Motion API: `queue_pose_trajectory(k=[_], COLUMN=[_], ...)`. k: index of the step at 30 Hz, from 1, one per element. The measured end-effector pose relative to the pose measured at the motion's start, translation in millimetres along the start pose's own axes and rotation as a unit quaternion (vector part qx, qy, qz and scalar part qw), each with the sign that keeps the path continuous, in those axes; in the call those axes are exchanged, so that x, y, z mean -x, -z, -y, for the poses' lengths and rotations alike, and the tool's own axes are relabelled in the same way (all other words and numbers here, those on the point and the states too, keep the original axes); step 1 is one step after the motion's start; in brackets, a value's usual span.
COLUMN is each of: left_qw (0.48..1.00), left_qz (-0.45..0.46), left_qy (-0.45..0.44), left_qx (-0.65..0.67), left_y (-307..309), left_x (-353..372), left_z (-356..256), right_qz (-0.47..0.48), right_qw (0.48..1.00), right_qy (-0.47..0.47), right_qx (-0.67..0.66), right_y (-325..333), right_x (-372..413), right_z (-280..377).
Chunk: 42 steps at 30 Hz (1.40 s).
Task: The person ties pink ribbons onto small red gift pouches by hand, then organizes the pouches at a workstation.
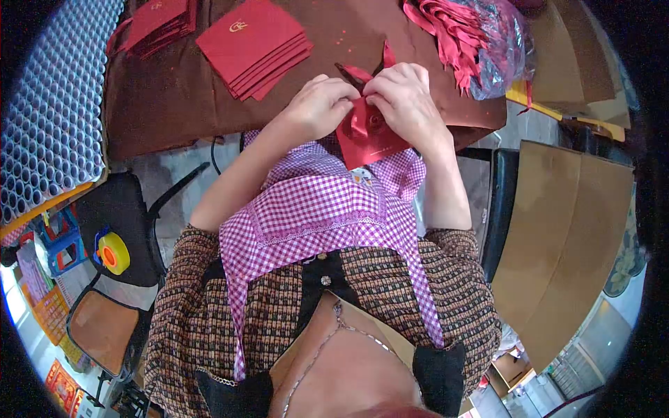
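Note:
Over the near edge of the brown-covered table, both my hands are closed at the top of a small red card or flat pouch [369, 146]. It has a faint printed emblem and a short light line. A red ribbon [359, 74] sticks up in two ends above my fingers. My left hand [322, 104] pinches at the ribbon's base from the left. From the right, my right hand [404, 97] pinches the same spot, its fingers folded over. The exact knot or hole is hidden behind the fingertips.
A fanned stack of red cards [254, 45] lies on the brown cloth [167, 104], with another stack [157, 28] farther left. Red ribbons [449, 35] spill from a clear plastic bag [498, 49] at right. Cardboard [564, 244] stands right; a tape roll [113, 252] rests on a black chair [115, 209].

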<state>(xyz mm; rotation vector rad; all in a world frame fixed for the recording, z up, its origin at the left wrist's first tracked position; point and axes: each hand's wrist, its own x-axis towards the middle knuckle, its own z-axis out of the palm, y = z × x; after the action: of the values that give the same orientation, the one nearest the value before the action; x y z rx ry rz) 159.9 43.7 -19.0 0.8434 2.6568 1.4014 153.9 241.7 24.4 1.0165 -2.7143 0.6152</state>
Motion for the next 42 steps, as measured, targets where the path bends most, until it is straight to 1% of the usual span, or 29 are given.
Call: queue_pose_trajectory(k=[1,3,6,9,12,14,15,17,19,21,22,23,25,26,27,28,29,30,31,33,34,37,41,42], left_qw=[1.0,0.998,0.998,0.999,0.999,0.999,0.999,0.999,0.999,0.999,0.999,0.998,0.999,0.998,0.998,0.998,0.998,0.997,0.996,0.995,0.995,0.996,0.995,0.995], left_qz=[0.001,0.056,0.053,0.045,0.045,0.045,0.044,0.032,0.033,0.028,0.021,0.029,0.041,0.049,0.03,0.01,0.015,0.012,0.009,0.01,0.009,0.01,0.012,0.009], left_qy=[-0.001,0.025,0.012,-0.009,0.012,0.015,0.019,0.008,-0.007,-0.026,-0.042,-0.046,-0.034,-0.039,-0.051,-0.062,-0.064,-0.077,-0.09,-0.094,-0.097,-0.089,-0.095,-0.097], left_qx=[0.0,0.01,-0.024,-0.029,0.001,0.008,0.015,0.019,0.007,0.012,0.016,0.015,0.01,0.01,0.013,0.017,0.017,0.017,0.018,0.024,0.031,0.03,0.017,0.019], left_y=[1,5,0,-3,-4,-6,-6,-7,-6,-5,-5,-3,0,-2,-5,-7,-7,-7,-6,-8,-9,-10,-11,-11], left_x=[0,0,2,1,2,3,2,3,2,3,4,4,4,5,7,7,7,7,8,7,8,9,10,10], left_z=[0,-3,0,0,-2,-1,-1,-3,-5,-8,-10,-13,-19,-18,-14,-12,-13,-15,-16,-19,-20,-25,-23,-22], right_qz=[0.018,0.024,0.024,0.025,0.027,0.056,0.055,0.083,0.086,0.2,0.228,0.22,0.358,0.386,0.382,0.405,0.426,0.444,0.441,0.501,0.489,0.478,0.455,0.433], right_qw=[1.0,0.999,0.999,0.999,0.999,0.996,0.997,0.992,0.991,0.971,0.961,0.963,0.904,0.89,0.892,0.862,0.826,0.8,0.801,0.815,0.83,0.831,0.838,0.839], right_qy=[-0.008,-0.018,-0.016,-0.023,-0.02,-0.013,-0.014,0.005,0.003,-0.014,0.02,0.013,0.055,0.025,0.02,0.021,0.023,0.019,0.018,-0.036,-0.014,0.01,0.005,-0.004], right_qx=[-0.007,-0.019,-0.02,-0.034,-0.04,-0.061,-0.061,-0.095,-0.106,-0.127,-0.154,-0.156,-0.229,-0.239,-0.24,-0.305,-0.368,-0.403,-0.405,-0.288,-0.268,-0.284,-0.302,-0.329], right_y=[0,-1,-5,-6,-5,-3,-1,5,10,17,18,17,18,25,21,13,5,4,4,9,11,10,3,3], right_x=[0,0,2,3,4,4,4,2,-4,-14,-20,-27,-38,-41,-41,-43,-45,-50,-50,-52,-50,-46,-36,-32], right_z=[-2,-4,-6,-7,-8,-9,-10,-12,-18,-24,-28,-35,-40,-36,-39,-47,-56,-57,-55,-46,-40,-39,-39,-40])
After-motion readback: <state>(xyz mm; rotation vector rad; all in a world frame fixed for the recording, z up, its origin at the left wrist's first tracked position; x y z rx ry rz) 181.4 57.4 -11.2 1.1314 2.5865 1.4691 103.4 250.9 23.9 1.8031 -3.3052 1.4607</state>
